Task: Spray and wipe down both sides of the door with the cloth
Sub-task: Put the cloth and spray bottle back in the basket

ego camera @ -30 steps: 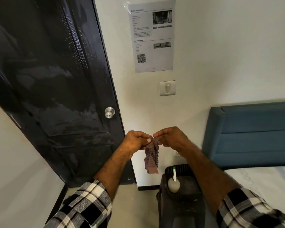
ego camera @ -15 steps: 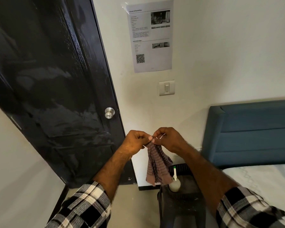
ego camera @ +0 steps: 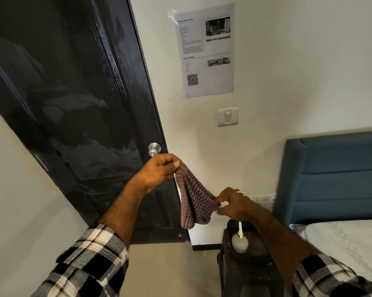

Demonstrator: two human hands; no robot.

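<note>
Left hand (ego camera: 159, 170) is up by the doorknob (ego camera: 154, 149), pinching the top corner of the striped cloth (ego camera: 194, 200), while the right hand (ego camera: 232, 204) sits lower and pinches its other edge. So the cloth hangs stretched between them, its long axis slanting down toward the right. Below it there's a spray bottle (ego camera: 239, 241) on a black stand (ego camera: 248, 273), and the wet-looking black door (ego camera: 73, 108) is behind on the left.

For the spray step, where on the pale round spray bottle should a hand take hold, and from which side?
Grip the white and green neck of the pale round spray bottle, coming from above. It stands upright inside the black slatted basket, whose walls surround its rounded body, so only the top looks free. Both hands are busy: left hand and right hand pinch the striped brown cloth.
</note>
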